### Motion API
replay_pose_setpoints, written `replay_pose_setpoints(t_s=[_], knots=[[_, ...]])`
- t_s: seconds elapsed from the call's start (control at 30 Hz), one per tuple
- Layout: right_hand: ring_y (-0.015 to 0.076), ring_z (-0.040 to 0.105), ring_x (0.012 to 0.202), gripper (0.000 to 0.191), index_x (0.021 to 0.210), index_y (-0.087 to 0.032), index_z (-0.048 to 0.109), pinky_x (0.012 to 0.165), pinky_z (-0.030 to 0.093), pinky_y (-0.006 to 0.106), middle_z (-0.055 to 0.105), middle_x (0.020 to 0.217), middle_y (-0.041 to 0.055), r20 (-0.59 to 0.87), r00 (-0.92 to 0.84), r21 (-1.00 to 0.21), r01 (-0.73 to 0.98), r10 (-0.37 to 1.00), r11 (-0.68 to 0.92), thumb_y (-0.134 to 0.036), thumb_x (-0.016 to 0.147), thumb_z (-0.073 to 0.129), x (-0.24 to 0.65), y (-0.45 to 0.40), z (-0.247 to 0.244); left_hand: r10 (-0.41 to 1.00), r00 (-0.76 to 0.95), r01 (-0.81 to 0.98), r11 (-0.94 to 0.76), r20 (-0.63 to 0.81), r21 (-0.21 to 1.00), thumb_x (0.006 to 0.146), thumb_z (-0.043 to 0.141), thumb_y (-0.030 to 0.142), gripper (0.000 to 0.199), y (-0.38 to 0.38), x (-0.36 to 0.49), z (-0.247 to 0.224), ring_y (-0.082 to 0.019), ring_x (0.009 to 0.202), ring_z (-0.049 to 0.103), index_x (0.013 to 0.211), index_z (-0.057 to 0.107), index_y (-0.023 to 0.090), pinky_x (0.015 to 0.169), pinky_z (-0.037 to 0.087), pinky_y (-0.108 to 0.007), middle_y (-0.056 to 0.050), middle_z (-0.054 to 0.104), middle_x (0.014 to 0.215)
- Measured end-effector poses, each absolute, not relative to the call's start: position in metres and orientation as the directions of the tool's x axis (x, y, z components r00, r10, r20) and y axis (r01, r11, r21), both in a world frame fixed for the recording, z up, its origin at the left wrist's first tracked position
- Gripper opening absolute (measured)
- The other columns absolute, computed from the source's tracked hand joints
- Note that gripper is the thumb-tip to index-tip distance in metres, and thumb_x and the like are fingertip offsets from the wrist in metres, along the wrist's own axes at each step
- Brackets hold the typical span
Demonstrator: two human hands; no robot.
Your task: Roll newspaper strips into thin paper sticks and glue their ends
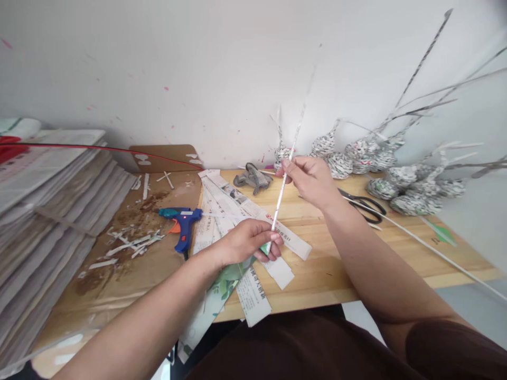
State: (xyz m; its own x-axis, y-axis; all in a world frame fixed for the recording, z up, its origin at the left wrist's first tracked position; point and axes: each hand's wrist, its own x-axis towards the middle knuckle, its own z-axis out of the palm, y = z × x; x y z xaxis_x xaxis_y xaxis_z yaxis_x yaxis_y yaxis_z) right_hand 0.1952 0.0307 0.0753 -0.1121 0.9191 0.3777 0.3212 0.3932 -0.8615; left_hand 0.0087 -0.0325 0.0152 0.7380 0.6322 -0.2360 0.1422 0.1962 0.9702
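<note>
A thin rolled paper tube slants up and to the right in front of me, its far end thin and blurred against the wall. Around its lower end the fingers of my left hand are closed, with a bit of green paper showing at the fingertips. Higher up, my right hand pinches the same tube between thumb and fingers. Several newspaper strips lie fanned out beneath my hands. A strip with a green leaf print runs below my left hand and hangs past the table edge.
A blue glue gun lies left of the strips, near paper scraps on cardboard. Stacked newspapers stand at far left. A grey crumpled cloth, black scissors and several woven paper pieces with long stems are toward the back and right.
</note>
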Motion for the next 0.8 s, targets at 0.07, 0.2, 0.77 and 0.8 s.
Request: replay_pose_setpoints(t_s=[0.07, 0.2, 0.77, 0.8], knots=[[0.0108, 0.05, 0.056, 0.049, 0.074, -0.015, 0.071, 0.044, 0.03, 0.022, 0.062, 0.065, 0.0043, 0.312, -0.146, -0.916, 0.214, 0.939, 0.338, -0.062, 0.079, 0.057, 0.196, 0.031, 0.075, 0.627, 0.741, 0.137, 0.207, -0.239, 0.969, 0.089, 0.049, 0.043, 0.034, -0.033, 0.008, 0.016, -0.017, 0.076, 0.066, 0.092, 0.062, 0.011, 0.065, 0.054, -0.03, -0.01, 0.066, 0.082], [0.0114, 0.054, 0.063, 0.04, 0.085, -0.016, 0.072, 0.041, 0.029, 0.02, 0.067, 0.085, 0.0082, 0.093, -0.333, -0.996, -0.038, 0.938, 0.085, -0.054, 0.074, 0.068, 0.202, 0.035, 0.074, 0.617, 0.748, 0.127, 0.23, -0.245, 0.965, 0.089, 0.05, 0.043, 0.035, -0.033, 0.008, 0.018, -0.018, 0.077, 0.066, 0.093, 0.062, 0.011, 0.067, 0.055, -0.032, -0.011, 0.067, 0.083], [0.0044, 0.043, 0.046, 0.031, 0.068, -0.014, 0.065, 0.036, 0.021, 0.016, 0.056, 0.059, -0.0011, 0.076, -0.305, -0.982, -0.19, 0.949, 0.018, -0.039, 0.064, 0.081, 0.204, 0.04, 0.067, 0.596, 0.767, 0.104, 0.25, -0.238, 0.963, 0.086, 0.054, 0.045, 0.037, -0.033, 0.008, 0.02, -0.019, 0.079, 0.067, 0.094, 0.064, 0.011, 0.069, 0.056, -0.033, -0.013, 0.068, 0.086], [0.0048, 0.044, 0.046, 0.031, 0.069, -0.013, 0.065, 0.036, 0.02, 0.017, 0.055, 0.058, -0.0012, 0.088, -0.289, -0.983, -0.181, 0.953, 0.036, -0.04, 0.065, 0.081, 0.203, 0.039, 0.067, 0.603, 0.763, 0.096, 0.25, -0.233, 0.963, 0.086, 0.054, 0.046, 0.037, -0.034, 0.008, 0.019, -0.019, 0.079, 0.067, 0.094, 0.064, 0.011, 0.069, 0.056, -0.033, -0.012, 0.068, 0.086]])
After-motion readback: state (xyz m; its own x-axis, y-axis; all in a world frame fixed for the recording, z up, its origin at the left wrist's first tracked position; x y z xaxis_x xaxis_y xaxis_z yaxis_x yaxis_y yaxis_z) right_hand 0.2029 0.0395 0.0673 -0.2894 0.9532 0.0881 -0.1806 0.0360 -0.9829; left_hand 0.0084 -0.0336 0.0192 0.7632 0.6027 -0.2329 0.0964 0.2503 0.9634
